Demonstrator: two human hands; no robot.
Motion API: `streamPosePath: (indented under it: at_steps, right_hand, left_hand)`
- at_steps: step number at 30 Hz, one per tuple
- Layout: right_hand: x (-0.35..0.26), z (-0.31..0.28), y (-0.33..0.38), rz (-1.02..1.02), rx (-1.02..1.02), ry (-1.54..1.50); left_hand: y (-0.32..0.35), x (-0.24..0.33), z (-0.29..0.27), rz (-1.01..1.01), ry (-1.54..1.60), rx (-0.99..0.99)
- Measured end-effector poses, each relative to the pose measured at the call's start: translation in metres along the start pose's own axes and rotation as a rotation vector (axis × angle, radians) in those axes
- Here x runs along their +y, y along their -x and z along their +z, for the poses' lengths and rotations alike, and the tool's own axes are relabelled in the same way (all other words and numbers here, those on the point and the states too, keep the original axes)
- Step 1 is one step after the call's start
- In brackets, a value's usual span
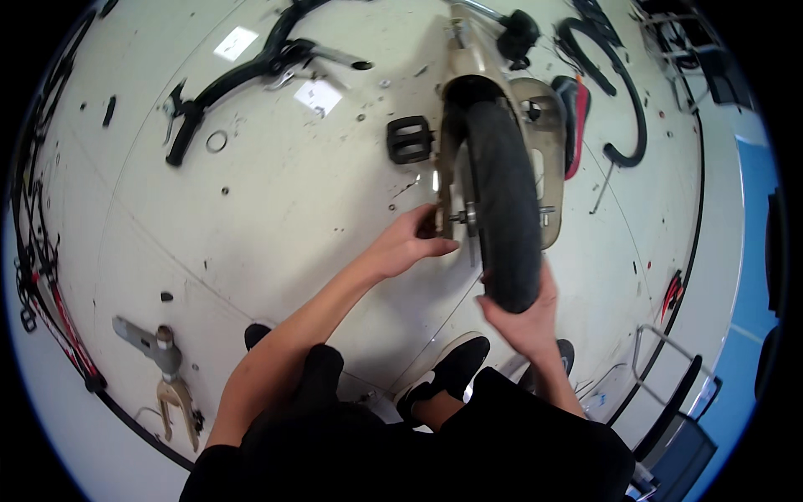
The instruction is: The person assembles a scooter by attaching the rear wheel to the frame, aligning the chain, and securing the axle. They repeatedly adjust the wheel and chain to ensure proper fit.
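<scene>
Pale tiled floor (284, 226), strewn with bicycle parts, fills the head view. The black-tyred wheel (508, 201) sits centre-right, its far end inside the beige frame (470, 63). The left hand (410, 243) curls at the frame's left arm, thumb extended; the right hand (531, 322) cups the tyre's near end, thumb left, other fingers partly hidden.

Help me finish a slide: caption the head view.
Left hand on the pale frame, right hand on the black tyre, loose parts on the floor.

right hand (535, 322): partly hidden by tyre (504, 192) | handlebar (238, 77): cut off above | floor specks (225, 191): unidentifiable
</scene>
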State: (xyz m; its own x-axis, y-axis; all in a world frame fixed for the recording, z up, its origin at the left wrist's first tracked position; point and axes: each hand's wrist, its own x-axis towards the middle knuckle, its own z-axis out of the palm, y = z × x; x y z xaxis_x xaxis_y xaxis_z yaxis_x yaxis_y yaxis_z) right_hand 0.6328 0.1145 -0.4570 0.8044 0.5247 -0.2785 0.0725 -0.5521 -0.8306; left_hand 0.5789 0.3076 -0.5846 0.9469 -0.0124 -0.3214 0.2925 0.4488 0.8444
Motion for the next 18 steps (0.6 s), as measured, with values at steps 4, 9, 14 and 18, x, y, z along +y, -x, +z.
streamPosePath:
  at_steps: [4, 9, 14, 18]
  right_hand:
    - [-0.01, 0.011, -0.004, -0.012, 0.071, -0.011]
    - [-0.008, 0.022, -0.001, 0.006, 0.11, 0.031]
    - [-0.012, 0.032, -0.001, -0.045, 0.086, 0.14]
    - [-0.031, 0.038, -0.005, -0.116, 0.059, 0.238]
  left_hand:
    - [0.007, -0.002, -0.006, 0.05, 0.045, 0.031]
    - [0.006, -0.003, -0.01, 0.016, 0.062, -0.022]
    - [0.001, -0.015, -0.014, -0.018, 0.104, -0.041]
    - [0.002, -0.018, -0.015, -0.021, 0.172, -0.043]
